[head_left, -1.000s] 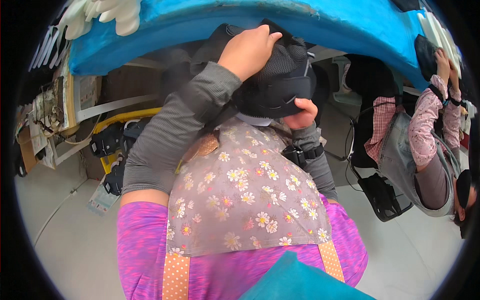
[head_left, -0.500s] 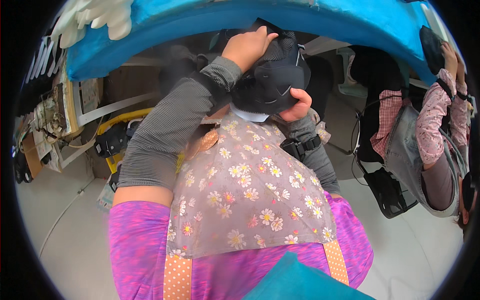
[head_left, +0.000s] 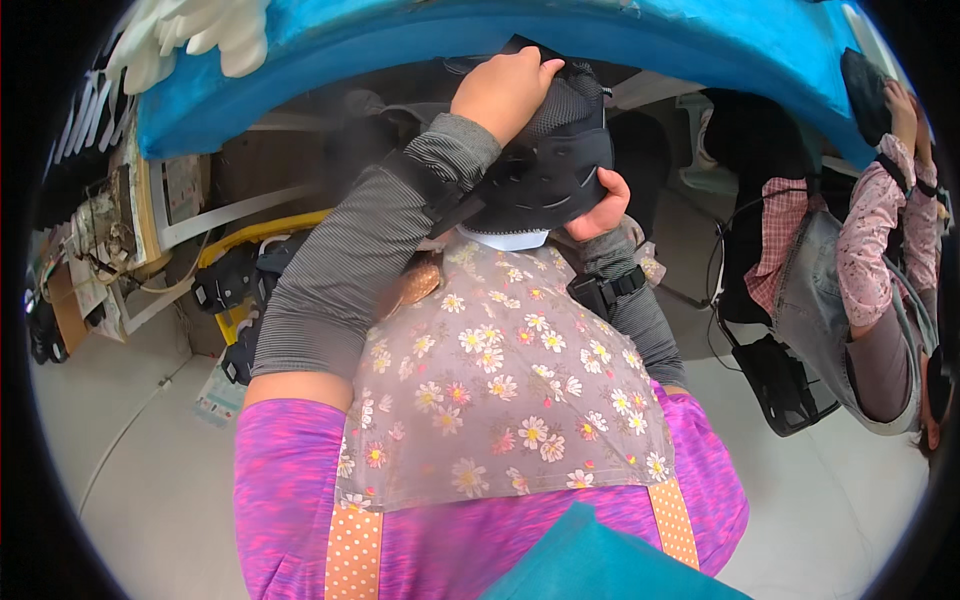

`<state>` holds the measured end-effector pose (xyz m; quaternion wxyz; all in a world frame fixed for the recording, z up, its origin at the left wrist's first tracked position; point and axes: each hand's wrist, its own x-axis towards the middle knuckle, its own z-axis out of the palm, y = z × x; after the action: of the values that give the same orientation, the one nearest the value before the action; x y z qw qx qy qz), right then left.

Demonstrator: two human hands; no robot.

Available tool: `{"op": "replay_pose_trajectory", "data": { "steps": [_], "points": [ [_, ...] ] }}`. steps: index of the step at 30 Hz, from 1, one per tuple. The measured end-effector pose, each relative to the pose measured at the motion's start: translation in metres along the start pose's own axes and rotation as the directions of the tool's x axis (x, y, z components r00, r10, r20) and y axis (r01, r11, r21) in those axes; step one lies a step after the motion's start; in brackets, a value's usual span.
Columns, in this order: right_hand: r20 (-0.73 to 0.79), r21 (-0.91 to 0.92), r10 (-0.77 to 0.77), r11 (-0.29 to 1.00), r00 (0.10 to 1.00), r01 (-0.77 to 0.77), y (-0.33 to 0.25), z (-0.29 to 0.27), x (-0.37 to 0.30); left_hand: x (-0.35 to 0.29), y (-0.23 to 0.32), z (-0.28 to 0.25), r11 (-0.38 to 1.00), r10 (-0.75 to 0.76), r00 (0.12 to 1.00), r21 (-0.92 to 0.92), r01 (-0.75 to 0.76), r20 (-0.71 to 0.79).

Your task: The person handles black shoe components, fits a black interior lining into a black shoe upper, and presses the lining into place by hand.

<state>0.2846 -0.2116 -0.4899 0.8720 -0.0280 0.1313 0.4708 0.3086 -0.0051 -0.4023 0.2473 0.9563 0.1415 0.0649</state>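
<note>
A black mesh-and-fabric piece (head_left: 548, 180) is held up before the person's apron (head_left: 510, 370), near the blue-covered bench (head_left: 440, 38). The left hand (head_left: 507, 92) pinches its top; the right hand (head_left: 603, 208) grips its lower right side. Leftward sits a yellow-rimmed container (head_left: 285, 225).

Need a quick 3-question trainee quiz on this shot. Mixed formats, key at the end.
1. Multiple choice: the left hand and right hand both hold a fabric piece. What is its main colour?
A) white
B) black
C) orange

2. True or false: a yellow-rimmed container shows on the left side of the picture, partly behind the left sleeve.

3. Fill in: of the wearer's two hands, the ____ one sits higher in the picture.

Key: 1. B; 2. true; 3. left.
</note>
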Motion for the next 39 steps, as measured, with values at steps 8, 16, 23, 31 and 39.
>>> {"op": "replay_pose_trajectory", "data": {
  "steps": [8,16,23,31,39],
  "points": [
    [0.047,0.022,0.009,1.0,0.999,-0.01,0.003,-0.008,0.004,0.001,-0.02,0.025,0.989,0.138,0.988,0.058,-0.134,-0.074],
    [-0.117,-0.128,-0.065,0.99,0.991,0.05,0.0,0.001,0.003,-0.008,-0.006,0.003,0.998,0.038,0.998,0.057,-0.035,-0.056],
    [0.035,0.046,-0.014,0.999,0.999,0.012,0.007,-0.001,0.002,0.003,0.001,-0.003,0.996,0.043,0.995,0.075,-0.037,-0.085],
    [-0.012,-0.022,-0.016,1.0,1.0,0.016,0.011,0.0,0.004,0.001,-0.021,0.031,0.997,0.061,0.995,0.044,-0.058,-0.083],
    [0.042,-0.065,-0.007,0.998,0.999,0.01,0.01,-0.002,0.007,-0.001,-0.025,0.034,0.995,0.078,0.992,0.066,-0.072,-0.095]
  ]
}}
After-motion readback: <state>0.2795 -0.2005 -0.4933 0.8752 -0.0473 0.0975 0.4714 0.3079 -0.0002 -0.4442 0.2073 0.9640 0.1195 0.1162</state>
